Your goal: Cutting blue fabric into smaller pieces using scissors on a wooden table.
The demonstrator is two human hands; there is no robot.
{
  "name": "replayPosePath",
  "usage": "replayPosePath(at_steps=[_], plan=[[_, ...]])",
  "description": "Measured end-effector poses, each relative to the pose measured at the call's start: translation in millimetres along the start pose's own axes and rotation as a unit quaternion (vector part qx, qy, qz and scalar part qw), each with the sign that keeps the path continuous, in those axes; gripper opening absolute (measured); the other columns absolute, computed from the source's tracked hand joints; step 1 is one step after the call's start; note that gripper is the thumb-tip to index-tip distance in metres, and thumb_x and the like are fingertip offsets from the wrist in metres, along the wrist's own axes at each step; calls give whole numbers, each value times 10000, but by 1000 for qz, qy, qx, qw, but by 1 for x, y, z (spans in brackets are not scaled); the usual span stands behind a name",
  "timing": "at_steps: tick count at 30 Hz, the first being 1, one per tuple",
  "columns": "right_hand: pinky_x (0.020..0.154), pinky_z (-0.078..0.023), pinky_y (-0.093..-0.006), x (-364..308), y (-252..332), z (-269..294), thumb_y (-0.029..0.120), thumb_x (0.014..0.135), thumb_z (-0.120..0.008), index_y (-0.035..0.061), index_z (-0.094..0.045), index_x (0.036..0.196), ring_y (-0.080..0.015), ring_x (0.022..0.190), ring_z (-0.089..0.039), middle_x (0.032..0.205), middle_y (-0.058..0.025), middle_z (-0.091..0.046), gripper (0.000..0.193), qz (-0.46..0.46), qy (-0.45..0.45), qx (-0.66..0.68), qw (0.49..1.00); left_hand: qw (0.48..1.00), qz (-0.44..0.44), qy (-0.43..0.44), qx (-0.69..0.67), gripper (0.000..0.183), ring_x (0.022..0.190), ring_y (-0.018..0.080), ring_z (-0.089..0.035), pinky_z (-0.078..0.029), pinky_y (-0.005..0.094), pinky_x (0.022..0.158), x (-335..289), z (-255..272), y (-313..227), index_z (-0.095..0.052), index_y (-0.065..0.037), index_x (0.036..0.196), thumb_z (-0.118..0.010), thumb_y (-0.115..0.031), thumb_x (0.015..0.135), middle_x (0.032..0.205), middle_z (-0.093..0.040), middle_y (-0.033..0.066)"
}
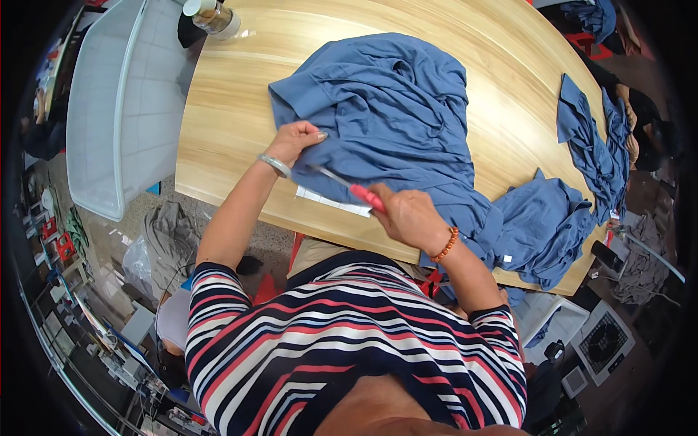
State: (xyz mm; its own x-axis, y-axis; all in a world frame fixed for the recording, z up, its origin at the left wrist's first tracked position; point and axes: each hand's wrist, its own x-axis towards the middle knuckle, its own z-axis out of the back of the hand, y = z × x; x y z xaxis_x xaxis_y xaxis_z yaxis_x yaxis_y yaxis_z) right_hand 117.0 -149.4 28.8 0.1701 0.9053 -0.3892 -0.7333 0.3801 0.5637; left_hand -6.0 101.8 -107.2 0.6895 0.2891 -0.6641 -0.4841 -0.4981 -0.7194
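Blue garment (392, 109), pinched between fingertips (321, 136), left hand (292, 142)

We note: table (225, 123), smooth wood-grain finish; on it, garment (396, 109) of matt, wrinkled cloth; left of the table, smooth, translucent plastic tub (149, 94).

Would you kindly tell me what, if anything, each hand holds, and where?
The right hand grips a slim tool by its red handle; the left hand pinches the blue garment at its left edge.
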Motion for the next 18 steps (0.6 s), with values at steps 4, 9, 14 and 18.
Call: replayPosePath(at_steps=[4,9,14,18], plan=[[530,-468,-455,-4,-5,-3,224,857,-618,94,-556,1106,-355,599,-619,639,-176,-611,288,-36,-28,21,999,998,65,-8,14,94,624,9,-465,-343,175,517,-11,1,7,-633,-97,865,-715,-135,841,745,-582,-63],[528,-473,-446,-29,-30,-30,231,870,-596,71,-557,1098,-346,604,-623,652,-163,-622,280,-42,-8,2,999,992,-126,9,-20,117,665,32,-502,-409,184,601,-46,-38,-21,-623,-55,902,-706,-107,836,769,-596,-35],[979,-417,-425,-36,-68,-76,218,886,-535,14,-536,1204,-336,1110,-567,1128,-237,-611,378,74,-219,26,973,871,-266,409,-59,78,757,154,-592,-461,279,686,-138,-144,-99,-635,15,860,-692,-3,811,801,-639,72],[884,-427,-413,-114,-120,-103,225,897,-531,20,-556,1137,-307,999,-575,1034,-204,-612,317,-30,-234,-50,971,747,-299,590,-64,97,771,233,-594,-456,329,705,-160,-228,-93,-649,-14,850,-704,-89,820,817,-641,85]])
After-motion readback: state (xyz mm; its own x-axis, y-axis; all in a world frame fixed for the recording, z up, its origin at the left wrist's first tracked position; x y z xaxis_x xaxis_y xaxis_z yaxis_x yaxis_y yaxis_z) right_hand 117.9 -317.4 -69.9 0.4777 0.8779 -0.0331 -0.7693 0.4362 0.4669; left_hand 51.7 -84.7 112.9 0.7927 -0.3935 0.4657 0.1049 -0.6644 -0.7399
